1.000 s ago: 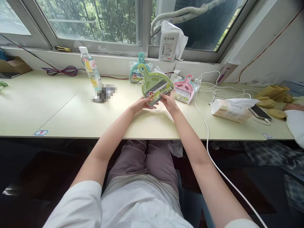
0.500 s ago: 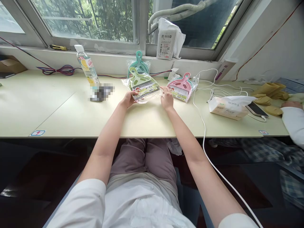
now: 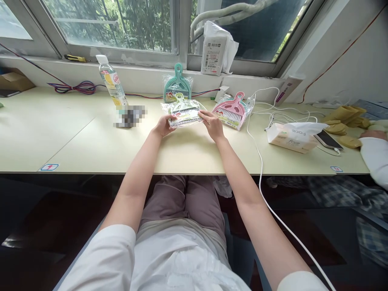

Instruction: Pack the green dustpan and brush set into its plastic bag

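Observation:
Between my hands is a green dustpan and brush set [image 3: 184, 111] in a clear plastic bag, tilted so that light glares off the wrap. My left hand [image 3: 165, 126] grips its left side, thumb on top. On the right side, my right hand [image 3: 214, 124] holds the edge of the pack with thumb and fingers. Just behind it, a teal dustpan and brush set [image 3: 178, 85] leans upright against the wall in its bag. Beside my right hand, a pink dustpan and brush set [image 3: 232, 111] lies wrapped, its handle pointing away.
A clear bottle [image 3: 112, 83] stands left of a blurred dark item [image 3: 130, 116]. On the right are a tissue pack [image 3: 291, 137], a phone [image 3: 328, 140], white cables and yellow pieces [image 3: 344, 117]. Another person's sleeve [image 3: 374, 159] shows at the far right.
The green set has tipped to a flatter angle, its handle lower and light glaring on the wrap. My right hand has shifted from pointing at its edge to holding it.

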{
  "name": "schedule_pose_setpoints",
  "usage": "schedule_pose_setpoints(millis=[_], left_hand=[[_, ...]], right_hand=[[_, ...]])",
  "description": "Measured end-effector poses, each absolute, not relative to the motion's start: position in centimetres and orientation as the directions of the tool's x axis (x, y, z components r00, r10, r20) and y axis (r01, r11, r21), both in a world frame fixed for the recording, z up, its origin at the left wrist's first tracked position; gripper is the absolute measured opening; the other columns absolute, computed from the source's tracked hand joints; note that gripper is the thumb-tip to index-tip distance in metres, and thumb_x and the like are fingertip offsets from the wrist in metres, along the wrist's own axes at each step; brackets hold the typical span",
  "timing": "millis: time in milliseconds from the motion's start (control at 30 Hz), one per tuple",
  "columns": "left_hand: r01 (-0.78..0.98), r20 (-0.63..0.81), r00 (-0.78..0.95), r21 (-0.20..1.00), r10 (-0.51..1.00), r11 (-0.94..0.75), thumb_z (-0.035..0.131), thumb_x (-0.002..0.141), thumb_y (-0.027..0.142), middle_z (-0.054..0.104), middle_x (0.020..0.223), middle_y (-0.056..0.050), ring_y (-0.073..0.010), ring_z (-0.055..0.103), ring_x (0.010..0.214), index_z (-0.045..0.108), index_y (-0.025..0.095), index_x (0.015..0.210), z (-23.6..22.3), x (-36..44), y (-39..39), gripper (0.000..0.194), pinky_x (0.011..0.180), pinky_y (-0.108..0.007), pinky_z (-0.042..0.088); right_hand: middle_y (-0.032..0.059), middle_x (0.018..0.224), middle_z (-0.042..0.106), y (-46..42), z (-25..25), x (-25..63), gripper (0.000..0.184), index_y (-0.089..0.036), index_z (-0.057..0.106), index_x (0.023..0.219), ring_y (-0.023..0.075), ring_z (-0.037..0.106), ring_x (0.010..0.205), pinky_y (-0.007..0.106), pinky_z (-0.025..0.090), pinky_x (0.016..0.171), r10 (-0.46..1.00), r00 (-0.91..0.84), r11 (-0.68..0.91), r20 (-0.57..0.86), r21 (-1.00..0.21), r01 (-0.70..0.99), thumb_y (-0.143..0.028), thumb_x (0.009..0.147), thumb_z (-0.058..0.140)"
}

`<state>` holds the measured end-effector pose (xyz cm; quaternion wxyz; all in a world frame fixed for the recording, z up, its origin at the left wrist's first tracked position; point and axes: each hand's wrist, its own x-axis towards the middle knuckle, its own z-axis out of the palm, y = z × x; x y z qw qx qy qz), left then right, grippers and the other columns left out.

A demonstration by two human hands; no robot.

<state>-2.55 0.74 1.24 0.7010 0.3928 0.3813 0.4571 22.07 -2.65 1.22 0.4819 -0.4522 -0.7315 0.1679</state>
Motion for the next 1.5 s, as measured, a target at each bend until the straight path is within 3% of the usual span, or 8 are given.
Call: schedule_pose_setpoints(millis=[100, 333, 433, 667, 800, 1067, 1300, 1500], left_hand=[[-0.324, -0.184, 0.312, 0.902, 0.932, 0.287, 0.053, 0.079, 0.025, 0.070, 0.072, -0.008, -0.0144, 0.064, 0.052, 0.058, 0.012, 0.119, 1.2, -2.8, 1.1, 0.043, 0.041, -0.018, 0.047], [-0.262, -0.265, 0.362, 0.891, 0.894, 0.370, 0.047, 0.085, 0.031, 0.076, 0.083, -0.013, -0.0160, 0.067, 0.056, 0.056, 0.013, 0.123, 0.4, -3.3, 2.5, 0.043, 0.055, -0.023, 0.056], [-0.284, -0.256, 0.335, 0.890, 0.907, 0.356, 0.049, 0.084, 0.026, 0.075, 0.082, -0.012, -0.0153, 0.068, 0.058, 0.057, 0.013, 0.120, 0.2, -3.3, 2.6, 0.040, 0.055, -0.020, 0.055], [-0.331, -0.163, 0.289, 0.908, 0.943, 0.258, 0.054, 0.073, 0.016, 0.074, 0.091, -0.012, -0.0230, 0.074, 0.083, 0.057, 0.011, 0.123, -0.2, -2.1, 2.1, 0.050, 0.060, -0.025, 0.060], [-0.319, -0.160, 0.313, 0.911, 0.936, 0.262, 0.054, 0.070, 0.014, 0.074, 0.094, -0.013, -0.0242, 0.074, 0.087, 0.055, 0.009, 0.125, 0.1, -1.8, 1.7, 0.055, 0.060, -0.026, 0.061], [-0.262, -0.102, 0.387, 0.941, 0.917, 0.215, 0.056, 0.072, 0.015, 0.074, 0.098, -0.009, -0.0228, 0.076, 0.085, 0.055, 0.013, 0.127, 0.7, -1.7, 0.7, 0.055, 0.068, -0.026, 0.062], [-0.240, -0.095, 0.434, 0.946, 0.896, 0.217, 0.056, 0.075, 0.013, 0.075, 0.099, -0.012, -0.0238, 0.076, 0.086, 0.058, 0.008, 0.125, 0.6, -1.6, 0.7, 0.051, 0.069, -0.027, 0.063], [-0.216, -0.108, 0.456, 0.950, 0.883, 0.227, 0.054, 0.078, 0.013, 0.076, 0.100, -0.015, -0.0256, 0.076, 0.090, 0.060, 0.008, 0.125, 0.3, -1.5, 0.7, 0.048, 0.076, -0.032, 0.064]], right_hand=[[-0.0014, 0.132, 0.069, -2.2, 0.8, 22.1, 0.023, -0.033, 0.076, 0.113, 0.0273, 0.060, 0.127, 0.042, 0.046, 0.111, 0.836, -0.162, 0.509, 0.525, -0.627, 0.590, -0.034, 0.093, 0.066], [0.0004, 0.116, 0.076, -1.0, -0.4, 22.1, 0.021, -0.033, 0.081, 0.099, 0.0287, 0.069, 0.111, 0.041, 0.051, 0.098, 0.851, -0.142, 0.468, 0.505, -0.609, 0.640, -0.047, 0.089, 0.070], [0.0014, 0.110, 0.078, -0.5, -0.7, 22.3, 0.023, -0.031, 0.082, 0.093, 0.0270, 0.071, 0.104, 0.039, 0.052, 0.093, 0.850, -0.126, 0.469, 0.512, -0.626, 0.623, -0.050, 0.088, 0.070], [0.0033, 0.096, 0.080, -0.5, -0.3, 22.7, 0.019, -0.027, 0.082, 0.091, 0.0233, 0.071, 0.092, 0.034, 0.053, 0.086, 0.847, 0.068, 0.375, 0.527, -0.684, 0.625, -0.043, 0.084, 0.075], [0.0037, 0.094, 0.079, -0.7, -0.1, 22.8, 0.017, -0.027, 0.082, 0.092, 0.0241, 0.070, 0.094, 0.036, 0.053, 0.088, 0.839, 0.070, 0.374, 0.539, -0.666, 0.645, -0.040, 0.087, 0.071], [0.0045, 0.118, 0.071, -0.9, -0.2, 22.6, 0.025, -0.028, 0.081, 0.097, 0.0266, 0.067, 0.106, 0.040, 0.050, 0.099, 0.808, 0.084, 0.445, 0.583, -0.698, 0.562, -0.045, 0.092, 0.063], [0.0058, 0.110, 0.071, -0.7, -0.1, 22.4, 0.019, -0.026, 0.080, 0.092, 0.0253, 0.067, 0.104, 0.043, 0.043, 0.105, 0.793, 0.133, 0.340, 0.595, -0.613, 0.713, -0.036, 0.092, 0.064], [0.0061, 0.110, 0.073, -1.1, -0.3, 21.9, 0.024, -0.025, 0.077, 0.087, 0.0270, 0.064, 0.108, 0.057, 0.034, 0.112, 0.768, 0.192, 0.282, 0.611, -0.592, 0.755, -0.040, 0.095, 0.061]])
